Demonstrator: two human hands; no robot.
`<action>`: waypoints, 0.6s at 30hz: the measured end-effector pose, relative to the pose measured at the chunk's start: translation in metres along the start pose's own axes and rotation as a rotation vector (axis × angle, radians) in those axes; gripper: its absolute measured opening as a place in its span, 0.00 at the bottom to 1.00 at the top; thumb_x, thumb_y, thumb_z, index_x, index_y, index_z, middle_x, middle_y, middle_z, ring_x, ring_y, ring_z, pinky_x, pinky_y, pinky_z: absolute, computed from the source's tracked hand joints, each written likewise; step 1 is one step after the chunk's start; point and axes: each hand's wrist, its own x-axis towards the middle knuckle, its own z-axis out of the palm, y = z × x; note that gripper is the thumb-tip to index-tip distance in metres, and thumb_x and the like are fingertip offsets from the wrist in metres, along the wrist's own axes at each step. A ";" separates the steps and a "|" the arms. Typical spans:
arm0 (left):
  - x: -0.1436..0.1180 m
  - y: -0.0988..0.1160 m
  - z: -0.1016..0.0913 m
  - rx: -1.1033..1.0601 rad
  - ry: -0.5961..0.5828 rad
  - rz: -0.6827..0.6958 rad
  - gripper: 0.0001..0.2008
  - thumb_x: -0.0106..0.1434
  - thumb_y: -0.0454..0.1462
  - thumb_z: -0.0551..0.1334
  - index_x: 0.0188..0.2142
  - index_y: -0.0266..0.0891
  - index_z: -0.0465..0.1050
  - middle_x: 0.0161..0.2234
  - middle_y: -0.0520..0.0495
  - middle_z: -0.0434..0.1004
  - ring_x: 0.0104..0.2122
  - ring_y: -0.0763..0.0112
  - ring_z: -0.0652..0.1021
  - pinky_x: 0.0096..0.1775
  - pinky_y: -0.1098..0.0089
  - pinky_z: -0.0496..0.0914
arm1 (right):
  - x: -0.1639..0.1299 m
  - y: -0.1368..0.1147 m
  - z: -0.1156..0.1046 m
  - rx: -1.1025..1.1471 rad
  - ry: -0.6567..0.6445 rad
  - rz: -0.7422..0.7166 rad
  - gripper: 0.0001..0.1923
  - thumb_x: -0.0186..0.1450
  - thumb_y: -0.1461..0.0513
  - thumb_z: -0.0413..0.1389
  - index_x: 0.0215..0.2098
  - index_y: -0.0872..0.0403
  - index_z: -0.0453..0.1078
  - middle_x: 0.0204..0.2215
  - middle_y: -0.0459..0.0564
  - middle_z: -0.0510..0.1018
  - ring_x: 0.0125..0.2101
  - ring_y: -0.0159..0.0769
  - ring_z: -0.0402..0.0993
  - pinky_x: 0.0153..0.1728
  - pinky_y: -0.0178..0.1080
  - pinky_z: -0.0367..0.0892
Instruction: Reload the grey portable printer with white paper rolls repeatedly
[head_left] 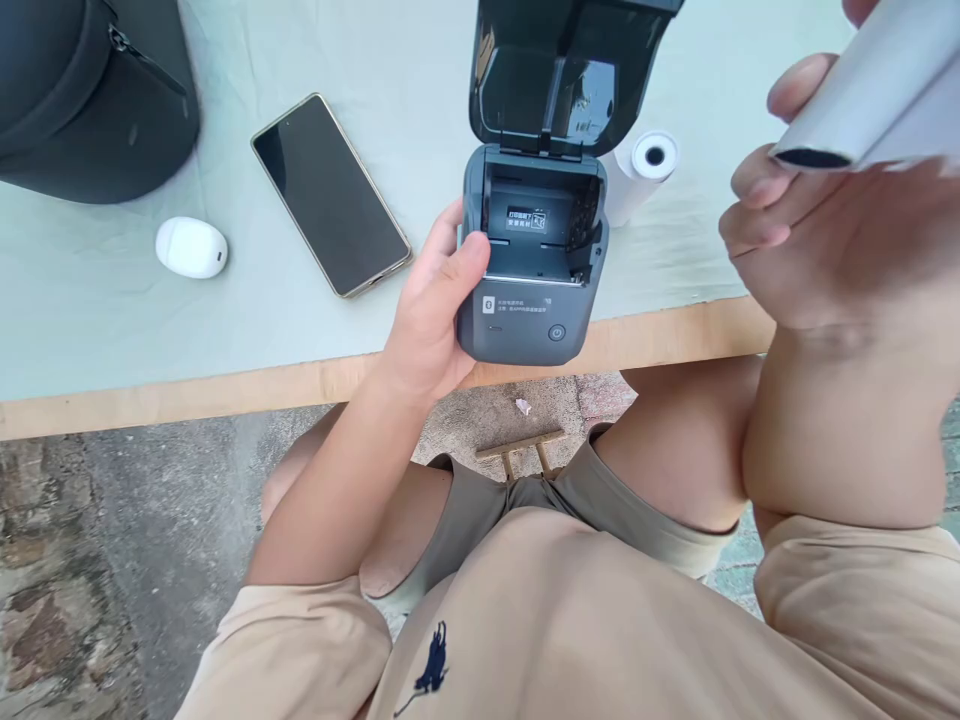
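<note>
Loading looks to be the step in hand: left hand [431, 310] grips the small dark-grey plastic printer [534, 260] at the tabletop [225, 385] edge, lid up, bay empty. Right hand [814, 240], blurred, seems closed on a white paper roll [874, 85]; next it needs lowering squarely into the bay. Pale cloth covers the wood; stone floor below.
</note>
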 end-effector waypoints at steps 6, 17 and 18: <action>0.002 -0.001 0.000 -0.040 0.018 -0.011 0.13 0.63 0.43 0.58 0.47 0.44 0.63 0.48 0.44 0.73 0.54 0.57 0.73 0.53 0.59 0.70 | 0.006 0.028 -0.009 -0.152 0.213 -0.291 0.17 0.53 0.50 0.60 0.39 0.44 0.69 0.34 0.48 0.74 0.33 0.35 0.73 0.28 0.39 0.65; 0.002 -0.001 -0.003 0.061 0.033 -0.019 0.15 0.62 0.46 0.59 0.47 0.46 0.67 0.45 0.51 0.76 0.65 0.56 0.55 0.62 0.59 0.59 | 0.012 0.038 -0.027 -0.818 0.220 0.029 0.33 0.45 0.61 0.65 0.50 0.48 0.67 0.37 0.47 0.75 0.35 0.32 0.68 0.33 0.37 0.60; 0.002 -0.001 -0.003 0.059 0.028 -0.013 0.15 0.62 0.46 0.59 0.47 0.46 0.67 0.45 0.52 0.76 0.65 0.57 0.55 0.62 0.59 0.58 | 0.010 0.036 -0.026 -0.828 0.207 0.040 0.38 0.44 0.60 0.65 0.53 0.49 0.63 0.38 0.47 0.75 0.36 0.33 0.68 0.33 0.38 0.59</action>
